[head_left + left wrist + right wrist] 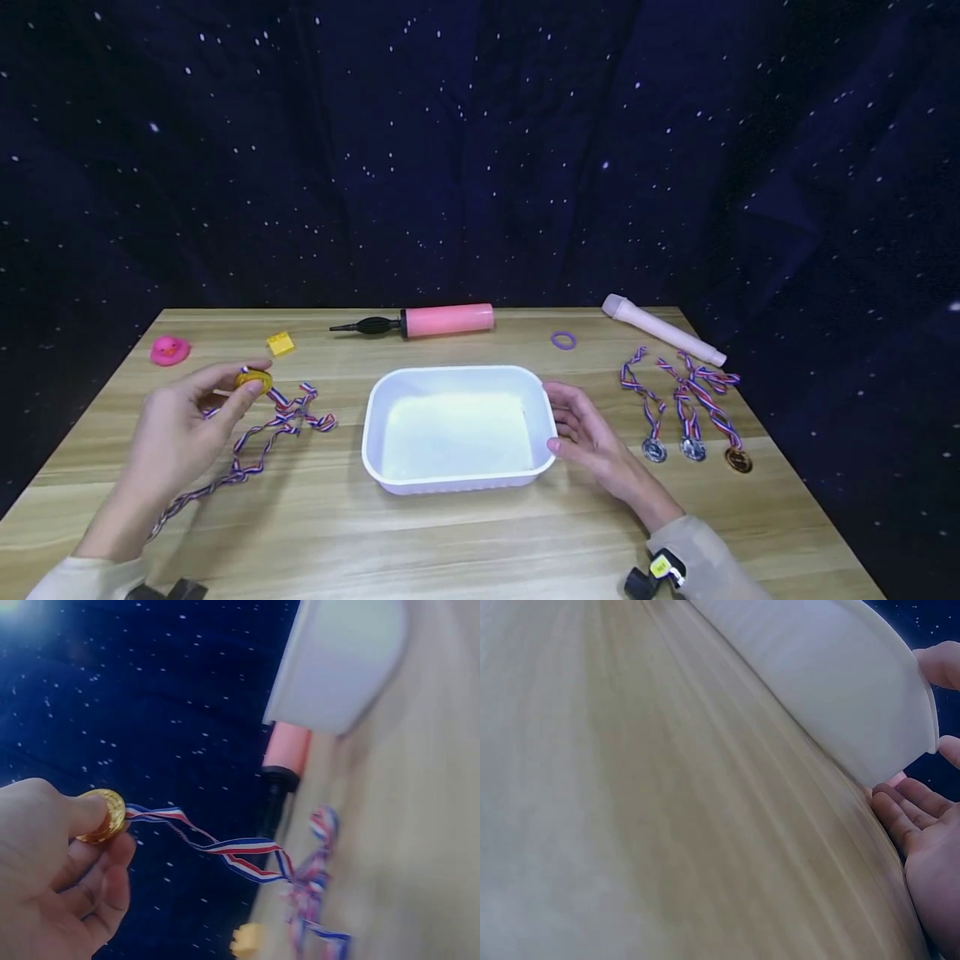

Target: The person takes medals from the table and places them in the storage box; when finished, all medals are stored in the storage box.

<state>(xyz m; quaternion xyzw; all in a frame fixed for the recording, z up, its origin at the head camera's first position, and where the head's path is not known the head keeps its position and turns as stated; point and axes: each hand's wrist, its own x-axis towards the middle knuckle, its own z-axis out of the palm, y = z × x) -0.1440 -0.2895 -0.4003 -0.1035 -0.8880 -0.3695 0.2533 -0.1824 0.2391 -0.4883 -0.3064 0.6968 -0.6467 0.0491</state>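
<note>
My left hand pinches a gold medal between thumb and fingers, above the table's left side. From the medal, a red, white and blue ribbon runs to a tangle of similar ribbons on the table. In the middle stands a white plastic tub, and nothing is visible inside it. My right hand holds the tub's right end, thumb and index finger at the rim. The other fingers lie loosely beside its outer wall.
Two silver medals and a bronze medal lie at the right with their ribbons. A pink microphone, purple ring, pink hand pump, yellow block and pink rubber duck line the back.
</note>
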